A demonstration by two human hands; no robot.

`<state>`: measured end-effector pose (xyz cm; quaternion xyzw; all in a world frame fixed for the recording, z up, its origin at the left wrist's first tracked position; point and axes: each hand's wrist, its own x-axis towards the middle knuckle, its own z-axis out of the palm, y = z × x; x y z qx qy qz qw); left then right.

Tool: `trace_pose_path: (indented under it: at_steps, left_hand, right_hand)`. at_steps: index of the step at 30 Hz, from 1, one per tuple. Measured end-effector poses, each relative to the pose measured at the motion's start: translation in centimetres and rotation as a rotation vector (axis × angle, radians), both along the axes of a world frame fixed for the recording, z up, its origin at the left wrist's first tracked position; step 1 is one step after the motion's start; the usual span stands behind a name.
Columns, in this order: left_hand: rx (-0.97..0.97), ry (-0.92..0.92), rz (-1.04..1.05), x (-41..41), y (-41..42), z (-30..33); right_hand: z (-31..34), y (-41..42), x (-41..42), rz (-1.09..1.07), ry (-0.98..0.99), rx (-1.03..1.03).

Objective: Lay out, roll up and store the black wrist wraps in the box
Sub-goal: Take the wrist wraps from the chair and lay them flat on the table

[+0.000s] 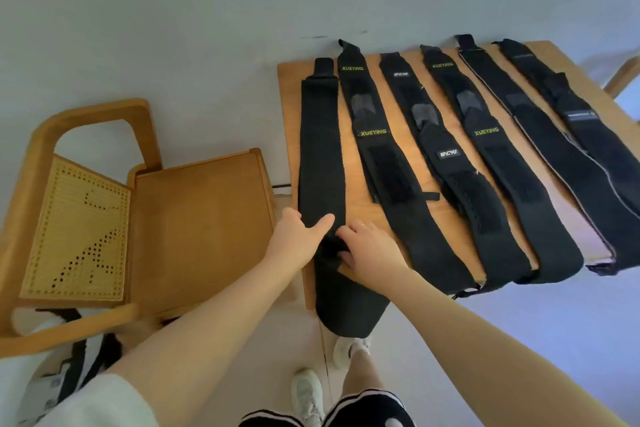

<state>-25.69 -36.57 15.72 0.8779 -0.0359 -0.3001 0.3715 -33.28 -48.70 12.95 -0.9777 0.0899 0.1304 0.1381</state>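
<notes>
A: Six black wrist wraps [460, 156] laid lengthwise across the wooden desk [287, 107], right half of the frame.
B: Leftmost wrap [320, 149] hard against the desk's left edge, near end drooping past the front edge toward the floor.
A: Left hand [298, 236] on that wrap at the corner, grip spread, thumb pressing the fabric. Right hand [370, 250] just beside, fingers curled, pinching a fold.
B: Others also overhanging the front edge.
A: Wooden chair [173, 218] at frame left, close by the desk; narrow gap between. Bare floor at lower right.
</notes>
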Motion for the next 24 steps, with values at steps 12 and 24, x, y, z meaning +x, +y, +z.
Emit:
trace_pose_path:
  at_steps: [12,24]
  left_hand:
    - [-0.571,0.411,0.364,-1.8,-0.4,-0.7]
    - [-0.588,0.19,0.13,1.8,-3.5,-1.4]
  right_hand:
    - [3.1,-1.5,-3.4,-0.299,-0.045,0.528]
    - [1.0,-2.7,-6.4,-0.263,0.228,0.476]
